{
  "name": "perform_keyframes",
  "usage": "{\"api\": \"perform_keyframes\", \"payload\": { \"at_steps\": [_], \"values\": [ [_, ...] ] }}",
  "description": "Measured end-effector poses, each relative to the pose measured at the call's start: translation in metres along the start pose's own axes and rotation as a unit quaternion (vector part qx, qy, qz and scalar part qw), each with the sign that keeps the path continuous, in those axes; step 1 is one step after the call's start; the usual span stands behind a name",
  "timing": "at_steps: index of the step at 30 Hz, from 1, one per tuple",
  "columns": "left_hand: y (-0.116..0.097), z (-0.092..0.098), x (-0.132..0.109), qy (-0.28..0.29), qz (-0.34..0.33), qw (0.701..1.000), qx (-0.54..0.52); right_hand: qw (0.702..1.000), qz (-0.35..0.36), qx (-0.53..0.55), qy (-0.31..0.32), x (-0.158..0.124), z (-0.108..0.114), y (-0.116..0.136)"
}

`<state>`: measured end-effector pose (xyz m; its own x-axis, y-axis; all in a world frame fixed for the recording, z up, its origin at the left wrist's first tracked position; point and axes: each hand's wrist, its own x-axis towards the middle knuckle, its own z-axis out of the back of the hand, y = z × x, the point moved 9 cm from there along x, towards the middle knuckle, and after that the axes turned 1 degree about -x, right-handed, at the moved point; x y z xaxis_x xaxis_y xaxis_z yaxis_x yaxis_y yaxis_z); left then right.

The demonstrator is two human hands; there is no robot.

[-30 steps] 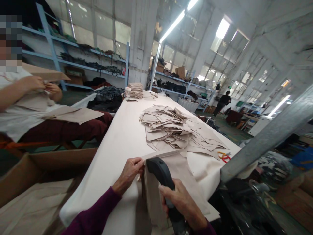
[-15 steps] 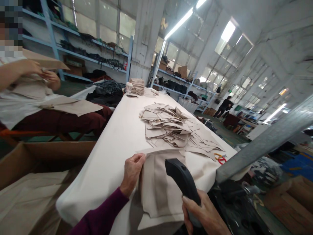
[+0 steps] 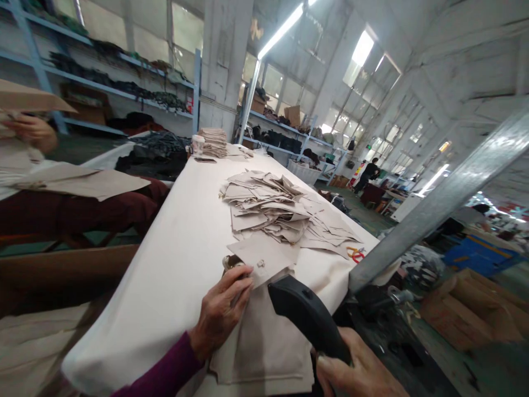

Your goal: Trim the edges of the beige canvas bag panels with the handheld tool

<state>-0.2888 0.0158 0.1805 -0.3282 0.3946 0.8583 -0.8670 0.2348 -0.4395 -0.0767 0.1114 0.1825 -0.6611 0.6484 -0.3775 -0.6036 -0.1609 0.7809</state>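
Fabric piece: I see the beige piece (image 3: 264, 249) at the fingertips of my left grip (image 3: 222, 311), which pinches its near edge; it spreads ahead and rightward.
Black tool: my right grip (image 3: 357, 364) is wrapped round the handle; the curved head (image 3: 287, 295) sits just right of the left fingertips.
Fabric stack (image 3: 268, 344): below and between both grips.
Left wrist: angled forward and right.
Right wrist: angled forward and left.

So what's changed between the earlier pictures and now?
The black tool, still in the right hand, has moved right, away from the left hand. The fabric piece it holds now sits at a new angle, showing a pale tuft. The fabric pile stayed put.
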Motion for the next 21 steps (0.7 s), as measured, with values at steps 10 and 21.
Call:
{"api": "perform_keyframes", "payload": {
  "at_steps": [10,21],
  "values": [
    [-0.019,0.004,-0.014,0.02,-0.069,0.997,-0.004,0.99,0.051,0.086,0.104,0.022,-0.026,0.026],
    [-0.011,0.005,-0.023,0.026,-0.077,0.997,0.006,0.987,0.009,0.107,0.119,0.021,-0.014,0.013]
  ]
}}
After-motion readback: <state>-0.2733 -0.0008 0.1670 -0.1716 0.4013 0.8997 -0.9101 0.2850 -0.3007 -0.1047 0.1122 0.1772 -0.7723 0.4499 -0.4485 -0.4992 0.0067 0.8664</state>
